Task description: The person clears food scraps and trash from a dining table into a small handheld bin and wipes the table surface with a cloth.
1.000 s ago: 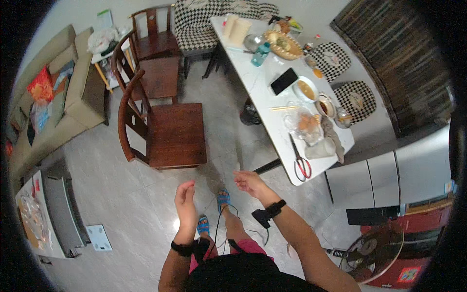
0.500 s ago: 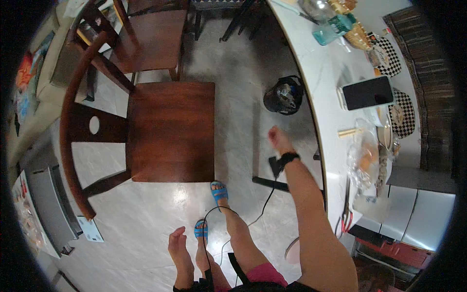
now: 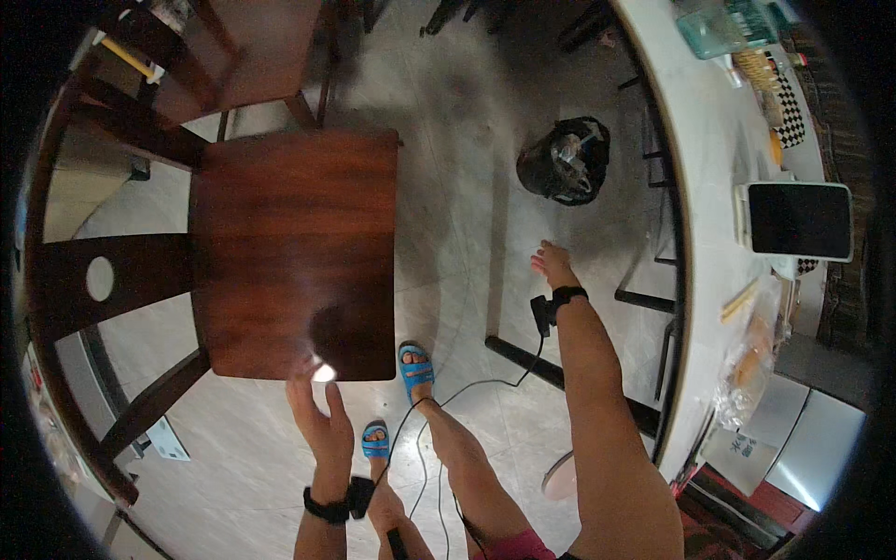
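My left hand (image 3: 319, 418) reaches up to the near edge of a dark wooden chair (image 3: 289, 224). Its thumb stands apart from the fingers, and I cannot tell whether the fingertips touch the seat. Beside them a bright white patch shows; whether it is glare or a small object is unclear. Over the floor, between chair and table, my right hand (image 3: 553, 265) hangs with its fingers spread and nothing in them. The nearest thing beyond it is a bin (image 3: 567, 161) with a black bag and rubbish inside. Both wrists wear black bands with small boxes.
A long white table (image 3: 705, 308) runs along the right, bearing a tablet-like device (image 3: 800, 220), a teal container (image 3: 714, 33) and a plastic bag of food (image 3: 749, 359). Another wooden chair (image 3: 243, 56) stands behind. Dark cables (image 3: 481, 383) cross near my feet in blue sandals.
My left hand has risen to the chair's near edge, and its fingers are stretched out. My right hand has shifted slightly right. The view has turned, moving table and bin rightward.
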Available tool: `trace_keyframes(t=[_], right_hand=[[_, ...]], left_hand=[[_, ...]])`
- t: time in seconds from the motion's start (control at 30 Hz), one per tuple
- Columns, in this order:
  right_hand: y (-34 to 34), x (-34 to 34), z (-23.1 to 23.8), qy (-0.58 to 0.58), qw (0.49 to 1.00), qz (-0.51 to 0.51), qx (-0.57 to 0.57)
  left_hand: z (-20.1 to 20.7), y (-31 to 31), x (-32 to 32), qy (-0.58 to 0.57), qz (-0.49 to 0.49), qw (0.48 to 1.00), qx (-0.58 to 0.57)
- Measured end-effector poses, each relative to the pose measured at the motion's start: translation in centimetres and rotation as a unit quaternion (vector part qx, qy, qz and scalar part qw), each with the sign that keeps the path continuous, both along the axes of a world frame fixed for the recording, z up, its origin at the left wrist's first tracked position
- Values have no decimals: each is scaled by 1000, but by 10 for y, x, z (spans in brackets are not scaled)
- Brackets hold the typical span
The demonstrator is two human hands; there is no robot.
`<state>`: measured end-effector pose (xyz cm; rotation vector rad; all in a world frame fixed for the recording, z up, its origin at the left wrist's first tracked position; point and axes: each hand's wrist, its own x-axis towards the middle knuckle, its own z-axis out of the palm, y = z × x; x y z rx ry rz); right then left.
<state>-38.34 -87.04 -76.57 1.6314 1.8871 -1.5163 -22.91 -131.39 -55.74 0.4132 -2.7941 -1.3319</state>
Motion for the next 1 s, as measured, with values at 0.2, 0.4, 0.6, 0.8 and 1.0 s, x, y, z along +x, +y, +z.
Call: trace_keyframes(t=[0.2,0.4,0.6,0.8,1.0], right_hand=[[71,-33,-51,65,996,-13,-59],[104,-106,-77,84,987,-40,-128],[90,-139,-79,116,990,66,-48],[111,-154,-80,54,993,-96,-29],[119,-112,-101,-158,690,479,520]], left_hand=[[-64,43,-53,9,-9,990,-139],[-100,46,-45,36,-49,973,-224],[-96,43,-41,10,-81,969,-234],[-92,47,-47,7,-103,962,-254],[-91,50,-49,8,-96,961,-260]])
